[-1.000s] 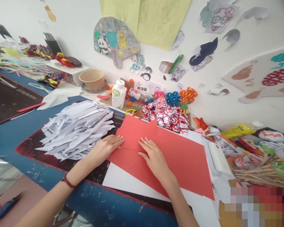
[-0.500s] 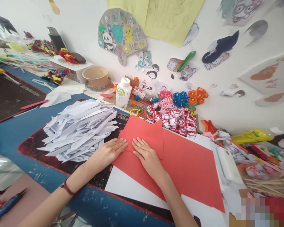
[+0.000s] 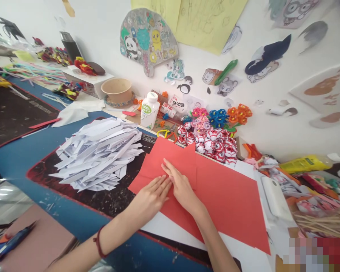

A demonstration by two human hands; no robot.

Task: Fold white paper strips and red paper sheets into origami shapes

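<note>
Both palms press on a folded sheet of red paper (image 3: 172, 151), which lies over a larger red sheet (image 3: 229, 196). My left hand (image 3: 155, 192) is flat, its fingers stretched out and meeting the other hand's fingers. My right hand (image 3: 180, 183) lies open on the folded layer, fingers pointing up and left. White paper (image 3: 170, 228) shows under the red sheets. Close by on the left is a big heap of folded white paper strips (image 3: 102, 151) on a dark mat (image 3: 113, 202).
Behind the paper stand a white bottle (image 3: 149, 111), red-and-white paper flowers (image 3: 215, 141) and bright pipe-cleaner flowers (image 3: 218, 118). A beige bowl (image 3: 116, 90) sits further left. To the right are a white box-like object (image 3: 277, 196), a yellow bottle (image 3: 306, 163) and wooden sticks (image 3: 320, 226).
My left hand has slid right and slightly down along the folded paper, up against my right hand. My right hand has shifted a little, its fingers now closer together. The view has moved slightly.
</note>
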